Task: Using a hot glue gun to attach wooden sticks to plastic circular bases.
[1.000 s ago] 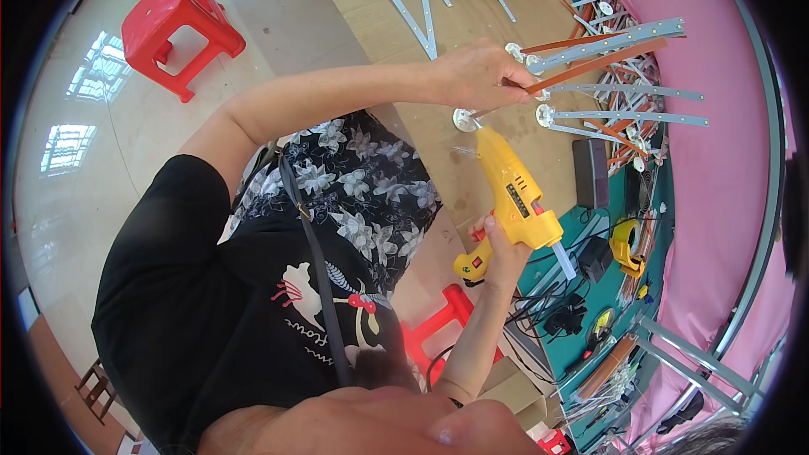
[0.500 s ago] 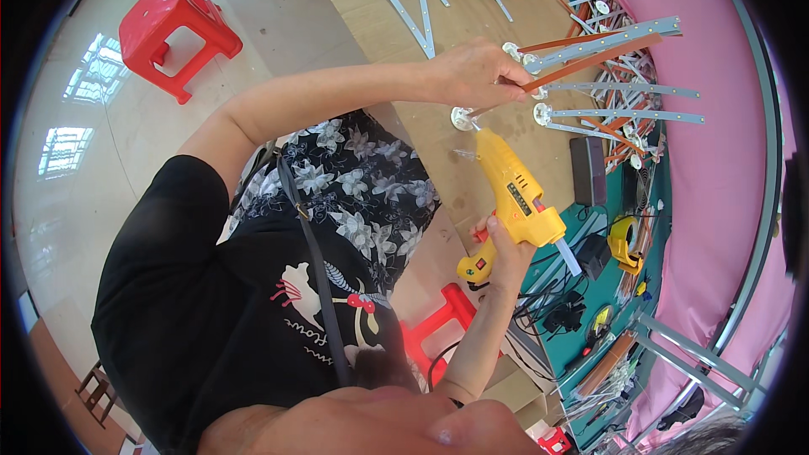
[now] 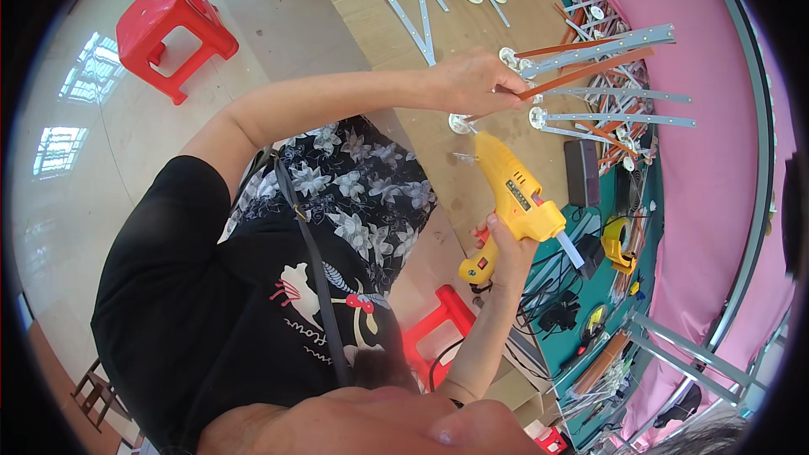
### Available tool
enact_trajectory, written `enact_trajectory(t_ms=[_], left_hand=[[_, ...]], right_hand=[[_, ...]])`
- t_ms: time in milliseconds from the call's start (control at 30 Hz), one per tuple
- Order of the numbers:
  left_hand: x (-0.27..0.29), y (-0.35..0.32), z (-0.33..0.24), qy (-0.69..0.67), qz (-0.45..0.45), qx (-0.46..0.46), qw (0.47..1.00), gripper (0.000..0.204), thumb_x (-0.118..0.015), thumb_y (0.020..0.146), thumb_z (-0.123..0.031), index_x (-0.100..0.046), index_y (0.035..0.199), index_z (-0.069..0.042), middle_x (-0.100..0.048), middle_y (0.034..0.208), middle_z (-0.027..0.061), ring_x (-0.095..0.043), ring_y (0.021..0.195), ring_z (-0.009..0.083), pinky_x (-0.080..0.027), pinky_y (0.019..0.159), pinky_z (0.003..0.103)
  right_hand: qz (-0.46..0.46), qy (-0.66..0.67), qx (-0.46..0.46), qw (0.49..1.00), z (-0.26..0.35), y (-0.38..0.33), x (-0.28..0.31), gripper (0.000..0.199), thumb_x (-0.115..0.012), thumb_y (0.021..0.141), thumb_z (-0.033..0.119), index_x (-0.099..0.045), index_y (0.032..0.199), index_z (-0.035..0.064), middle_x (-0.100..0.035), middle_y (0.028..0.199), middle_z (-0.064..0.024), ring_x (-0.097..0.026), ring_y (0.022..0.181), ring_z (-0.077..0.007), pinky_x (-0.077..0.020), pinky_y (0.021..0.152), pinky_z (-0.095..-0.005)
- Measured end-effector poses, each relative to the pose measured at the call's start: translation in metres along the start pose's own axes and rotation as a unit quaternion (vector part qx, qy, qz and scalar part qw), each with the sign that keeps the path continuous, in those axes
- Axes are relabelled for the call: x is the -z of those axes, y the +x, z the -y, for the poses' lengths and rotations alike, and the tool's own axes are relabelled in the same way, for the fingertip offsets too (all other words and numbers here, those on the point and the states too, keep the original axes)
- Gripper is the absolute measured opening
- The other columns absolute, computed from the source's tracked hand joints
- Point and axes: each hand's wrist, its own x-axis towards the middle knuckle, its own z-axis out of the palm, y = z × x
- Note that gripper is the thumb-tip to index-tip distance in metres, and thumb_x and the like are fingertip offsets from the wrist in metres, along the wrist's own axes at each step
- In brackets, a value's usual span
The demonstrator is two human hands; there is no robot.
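Observation:
My left hand (image 3: 479, 82) is closed in a pinch on a long reddish-brown strip (image 3: 590, 73) that slants up to the right. Below the fingers, the strip's lower end runs toward a white round disc (image 3: 459, 123) on the cardboard. In my right hand (image 3: 507, 253) is a yellow glue gun (image 3: 512, 185), with the fingers wrapped round its handle near the red trigger. Its nozzle tip points at the disc's edge, next to the strip's end; whether they touch is too small to tell. A clear glue stick (image 3: 570, 248) sticks out of the gun's back.
Several grey dotted strips (image 3: 619, 120) with white discs stand beyond my left hand. More lie on the cardboard (image 3: 421, 131) and in a pile by the pink cloth (image 3: 674, 202). A black box (image 3: 581, 173), yellow tape (image 3: 619, 240) and cables lie to the right. A red stool (image 3: 173, 34) stands left.
The view has shifted slightly. My left hand still pinches the strip, and the glue gun's nozzle stays by the white disc; little else differs.

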Motion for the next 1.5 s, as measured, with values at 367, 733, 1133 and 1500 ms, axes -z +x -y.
enact_trajectory(t_ms=[367,733,1133,1500], left_hand=[[0.016,-0.003,0.003,-0.01,-0.041,-0.01,0.999,0.021,-0.06,0.083,-0.02,-0.065,0.096,-0.005,-0.063,0.072,0.0113,-0.061,0.064,0.0165,-0.044,0.057,0.028],[0.101,0.041,0.03,0.082,-0.207,-0.044,0.974,0.02,-0.061,0.081,-0.022,-0.066,0.093,-0.006,-0.064,0.071,0.0073,-0.059,0.062,0.0111,-0.045,0.058,0.028],[0.105,0.099,0.089,0.175,-0.246,0.002,0.953,0.018,-0.058,0.079,-0.023,-0.064,0.087,-0.008,-0.059,0.065,0.0105,-0.055,0.058,0.023,-0.042,0.056,0.034],[0.097,0.104,0.09,0.177,-0.259,0.032,0.949,0.018,-0.058,0.079,-0.023,-0.065,0.09,-0.01,-0.061,0.068,0.0119,-0.06,0.063,0.0245,-0.045,0.059,0.035]], right_hand=[[0.07,0.194,0.042,0.978,-0.063,0.012,0.035,0.03,-0.061,0.076,0.017,-0.05,0.097,-0.0009,-0.056,0.075,-0.0125,-0.057,0.065,-0.0253,-0.0499,0.056,-0.0313],[0.155,0.335,0.007,0.929,-0.085,0.035,0.039,0.031,-0.056,0.08,0.024,-0.051,0.097,-0.0009,-0.055,0.084,-0.0142,-0.054,0.079,-0.0284,-0.049,0.062,-0.033],[0.137,0.36,-0.02,0.923,-0.083,0.03,0.035,0.034,-0.059,0.075,0.023,-0.051,0.097,-0.0018,-0.054,0.083,-0.0145,-0.055,0.077,-0.0286,-0.0477,0.061,-0.0365],[0.147,0.365,-0.001,0.919,-0.085,0.031,0.037,0.035,-0.059,0.077,0.024,-0.052,0.098,-0.002,-0.055,0.085,-0.0148,-0.055,0.08,-0.0293,-0.0507,0.063,-0.0362]])
